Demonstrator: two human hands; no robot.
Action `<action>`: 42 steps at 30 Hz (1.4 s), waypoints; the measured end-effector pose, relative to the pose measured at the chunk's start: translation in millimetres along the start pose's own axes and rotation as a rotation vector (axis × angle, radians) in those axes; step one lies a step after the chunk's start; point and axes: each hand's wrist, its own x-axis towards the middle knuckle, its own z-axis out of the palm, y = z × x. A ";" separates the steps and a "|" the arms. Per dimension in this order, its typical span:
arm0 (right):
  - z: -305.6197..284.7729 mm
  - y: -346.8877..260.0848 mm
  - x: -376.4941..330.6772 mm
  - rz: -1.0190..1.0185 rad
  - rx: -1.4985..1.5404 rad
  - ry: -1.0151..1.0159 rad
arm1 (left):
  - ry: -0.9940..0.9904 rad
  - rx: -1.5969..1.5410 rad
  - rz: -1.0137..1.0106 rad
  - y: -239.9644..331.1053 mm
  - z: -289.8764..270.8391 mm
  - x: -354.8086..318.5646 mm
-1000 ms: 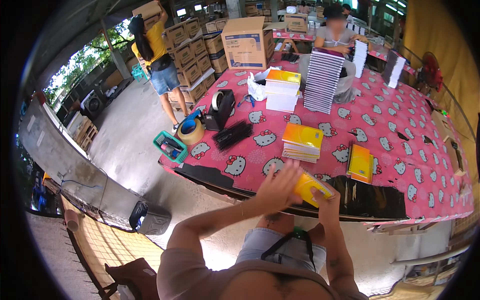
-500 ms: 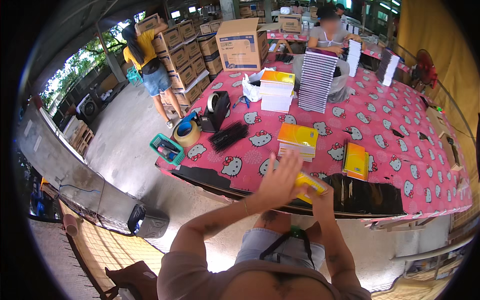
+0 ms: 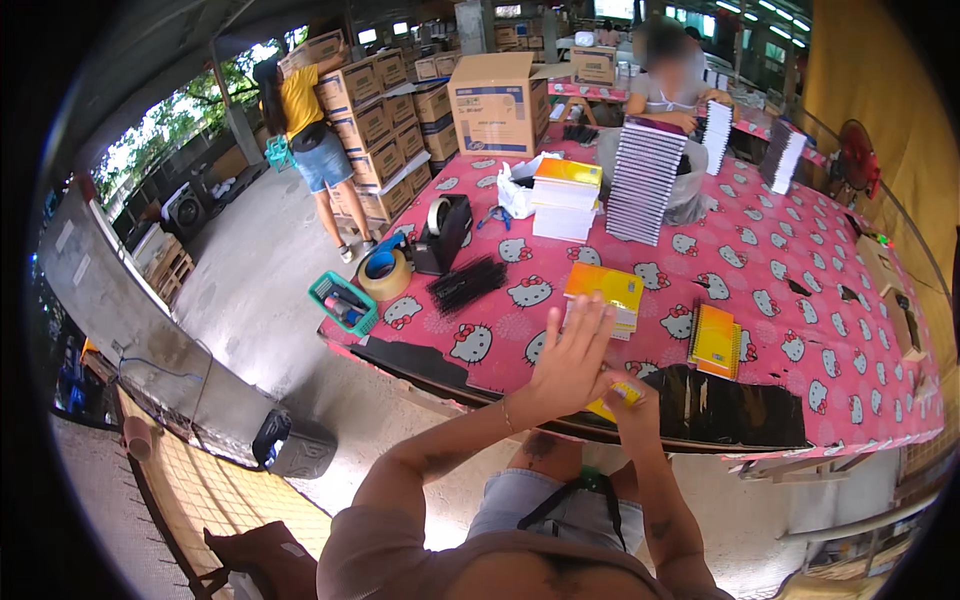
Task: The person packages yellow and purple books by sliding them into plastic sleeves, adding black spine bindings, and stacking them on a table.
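Note:
Just past the table's front edge, my right hand (image 3: 637, 412) grips a small yellow notebook (image 3: 627, 391). My left hand (image 3: 572, 360) lies flat against it, fingers stretched out and pointing up. Much of the notebook is hidden between the two hands. Beyond my left fingertips sits a short stack of yellow-orange notebooks (image 3: 608, 287). To its right, a few spiral-bound yellow notebooks (image 3: 715, 342) lie in a small pile. A bundle of black binding coils (image 3: 467, 287) rests to the left of the stack.
A pink patterned cloth (image 3: 520, 330) covers the table. On it stand a tape dispenser (image 3: 440, 235), a tape roll (image 3: 384, 273), a green basket (image 3: 343, 303), a taller notebook stack (image 3: 565, 200) and a tall spiral-bound stack (image 3: 647, 182). Two people work beyond, near cardboard boxes (image 3: 497, 105).
My left hand has come down over the notebook, covering more of it. The view has shifted slightly, so the table's things sit a little lower and further right.

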 end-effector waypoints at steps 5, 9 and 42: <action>-5.7 -9.3 4.4 0.004 0.112 0.028 | 0.077 -0.089 0.113 20.0 23.1 -52.2; 0.4 -1.3 5.8 0.056 -0.008 -0.002 | -0.024 0.002 -0.015 -2.8 0.7 -0.9; -12.5 33.9 25.0 -0.063 -0.252 -0.087 | -0.165 -0.183 0.092 14.8 51.9 -60.6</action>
